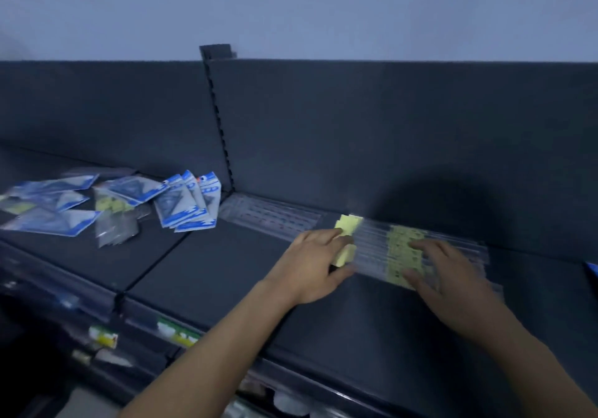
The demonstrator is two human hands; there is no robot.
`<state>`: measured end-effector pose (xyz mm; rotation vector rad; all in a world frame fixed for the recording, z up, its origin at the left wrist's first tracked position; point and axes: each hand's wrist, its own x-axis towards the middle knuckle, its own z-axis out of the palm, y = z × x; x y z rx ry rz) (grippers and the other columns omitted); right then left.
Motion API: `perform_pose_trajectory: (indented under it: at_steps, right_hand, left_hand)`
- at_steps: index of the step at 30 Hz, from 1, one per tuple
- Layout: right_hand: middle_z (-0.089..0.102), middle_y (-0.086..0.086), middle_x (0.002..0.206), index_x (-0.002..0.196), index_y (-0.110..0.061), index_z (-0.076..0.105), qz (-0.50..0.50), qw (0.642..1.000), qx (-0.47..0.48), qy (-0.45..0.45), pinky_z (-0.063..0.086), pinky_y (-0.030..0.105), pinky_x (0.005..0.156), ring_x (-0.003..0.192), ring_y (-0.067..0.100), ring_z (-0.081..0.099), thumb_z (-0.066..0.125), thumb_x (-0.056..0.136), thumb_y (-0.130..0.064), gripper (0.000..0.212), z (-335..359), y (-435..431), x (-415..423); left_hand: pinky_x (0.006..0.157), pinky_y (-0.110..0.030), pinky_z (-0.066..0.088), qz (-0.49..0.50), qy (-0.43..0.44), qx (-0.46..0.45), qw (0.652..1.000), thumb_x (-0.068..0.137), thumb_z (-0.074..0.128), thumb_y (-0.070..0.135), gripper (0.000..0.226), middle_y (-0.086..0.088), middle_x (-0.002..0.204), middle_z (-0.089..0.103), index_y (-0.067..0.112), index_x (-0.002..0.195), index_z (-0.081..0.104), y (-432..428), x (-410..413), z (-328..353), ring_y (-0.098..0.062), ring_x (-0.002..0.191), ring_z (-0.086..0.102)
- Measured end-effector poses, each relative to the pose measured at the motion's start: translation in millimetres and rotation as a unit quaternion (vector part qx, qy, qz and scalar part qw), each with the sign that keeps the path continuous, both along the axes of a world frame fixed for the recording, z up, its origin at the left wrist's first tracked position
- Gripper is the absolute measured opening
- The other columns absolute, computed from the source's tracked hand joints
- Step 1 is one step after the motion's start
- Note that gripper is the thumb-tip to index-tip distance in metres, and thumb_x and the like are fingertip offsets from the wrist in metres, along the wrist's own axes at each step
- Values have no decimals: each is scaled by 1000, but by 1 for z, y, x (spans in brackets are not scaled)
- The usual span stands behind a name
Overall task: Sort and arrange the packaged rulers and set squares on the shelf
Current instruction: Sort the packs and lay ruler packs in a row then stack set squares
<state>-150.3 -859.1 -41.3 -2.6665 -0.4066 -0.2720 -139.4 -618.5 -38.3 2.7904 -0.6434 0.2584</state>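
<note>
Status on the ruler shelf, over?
Left hand grips left end of packaged rulers. Right hand flat on top, pressing. Set squares heaped loose further left, clear of both hands.

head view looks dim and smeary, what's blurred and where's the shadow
Head view: dim, bluish light throughout; the set square packets and lower shelf labels are motion-smeared; a soft shadow falls on the back panel above the rulers.
</note>
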Motion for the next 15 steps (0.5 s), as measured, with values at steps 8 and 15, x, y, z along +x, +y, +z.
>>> perform_pose_trajectory:
  at_steps: [8,15]
  right_hand:
    - [44,-15,125,127,-30,48,71,996,44,5,41,26,91,107,6,48,54,89,-47,42,14,161,-13]
    - [47,-19,112,116,-31,57,108,990,93,14,40,22,88,104,1,50,61,86,-47,34,22,342,-14]
  left_hand:
    - [115,-30,10,77,-44,36,995,93,38,61,68,1,158,25,25,150,27,153,-21,28,-15,144,21]
    - [115,-34,12,135,16,70,988,90,41,65,71,0,158,23,27,149,27,346,-26,17,-16,144,19]
